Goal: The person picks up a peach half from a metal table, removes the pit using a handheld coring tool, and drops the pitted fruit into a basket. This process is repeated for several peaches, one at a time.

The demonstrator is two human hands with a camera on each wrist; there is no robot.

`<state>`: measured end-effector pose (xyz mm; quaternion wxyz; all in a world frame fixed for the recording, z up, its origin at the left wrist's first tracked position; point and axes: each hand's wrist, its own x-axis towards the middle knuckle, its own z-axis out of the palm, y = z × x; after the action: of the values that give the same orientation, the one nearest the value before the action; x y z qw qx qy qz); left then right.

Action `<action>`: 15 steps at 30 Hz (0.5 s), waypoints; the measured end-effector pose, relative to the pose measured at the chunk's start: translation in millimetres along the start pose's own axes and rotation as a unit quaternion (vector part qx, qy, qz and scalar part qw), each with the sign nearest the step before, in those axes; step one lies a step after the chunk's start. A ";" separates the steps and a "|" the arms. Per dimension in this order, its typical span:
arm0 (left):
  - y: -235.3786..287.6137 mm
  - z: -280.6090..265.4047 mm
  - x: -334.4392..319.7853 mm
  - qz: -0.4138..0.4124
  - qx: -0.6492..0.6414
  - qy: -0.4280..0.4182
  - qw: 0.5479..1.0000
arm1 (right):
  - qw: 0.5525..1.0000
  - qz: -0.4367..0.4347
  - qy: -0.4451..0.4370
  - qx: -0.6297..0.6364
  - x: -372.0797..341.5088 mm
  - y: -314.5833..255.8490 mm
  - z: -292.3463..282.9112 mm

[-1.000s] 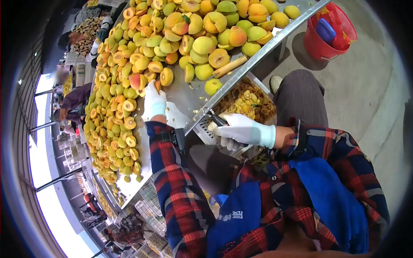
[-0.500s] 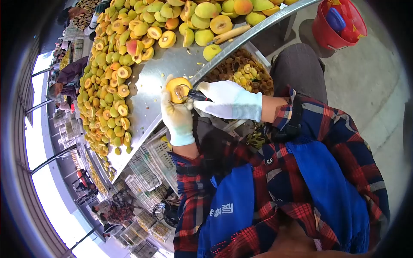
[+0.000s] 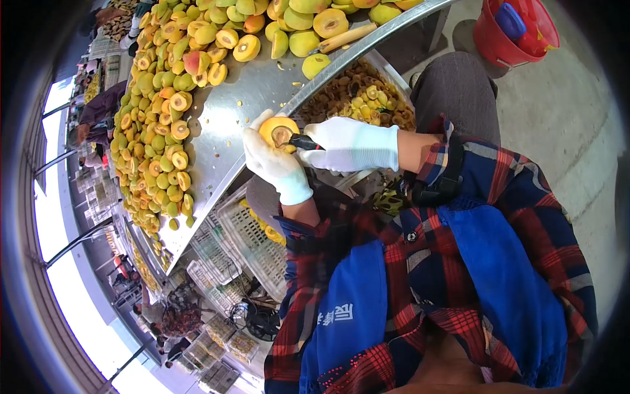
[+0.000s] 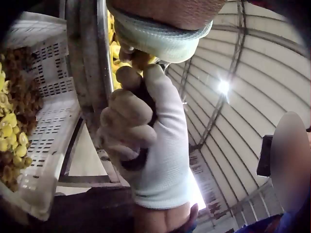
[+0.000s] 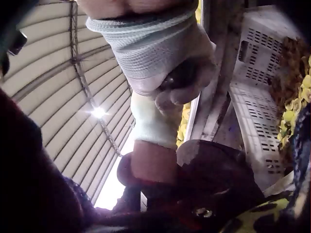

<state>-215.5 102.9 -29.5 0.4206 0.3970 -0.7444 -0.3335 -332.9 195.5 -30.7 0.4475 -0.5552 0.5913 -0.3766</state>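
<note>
My gloved left hand (image 3: 272,161) holds a yellow peach half (image 3: 278,123) with its cut face up, in front of the table's metal edge. In my gloved right hand (image 3: 351,141) is a pitting tool with a black handle (image 3: 303,142); its end is inside the hollow at the middle of the peach half. Right-hand fingers curl round the black handle (image 4: 149,99) in the left wrist view. The right wrist view shows the handle's butt (image 5: 180,75) sticking out of that fist, and the peach half is hidden there.
Many peach halves (image 3: 157,125) are heaped on the metal table (image 3: 226,125). A wooden-handled tool (image 3: 348,37) lies by its edge. Below stands a white crate (image 5: 257,131) of brown and yellow scraps. A red bucket (image 3: 489,36) is on the floor, with stacked crates (image 3: 252,230) at left.
My left hand has come from the heap to my right hand with a peach half. The pitting tool has moved from beside the table edge into the fruit's middle.
</note>
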 end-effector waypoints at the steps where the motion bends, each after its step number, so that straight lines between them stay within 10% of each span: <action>1: -1.1 -0.2 0.7 -0.003 -0.007 0.003 1.000 | 1.000 0.001 0.000 0.001 0.1 -0.5 -4.3; 5: -0.6 -9.2 2.2 -0.098 -0.110 -0.032 0.989 | 0.960 0.109 -0.185 0.179 -1.3 2.8 -18.0; 9: 10.4 -19.1 3.8 0.016 0.046 -0.089 0.995 | 0.895 0.122 -0.267 0.335 -0.3 8.7 -15.7; 15: 7.0 1.1 -5.2 -0.053 -0.106 0.064 0.991 | 0.948 0.125 -0.107 0.271 -2.6 0.9 17.1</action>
<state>-216.9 110.8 -26.0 0.4890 0.4096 -0.6544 -0.4061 -317.0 199.0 -36.6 0.6852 -0.3715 0.4805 -0.4020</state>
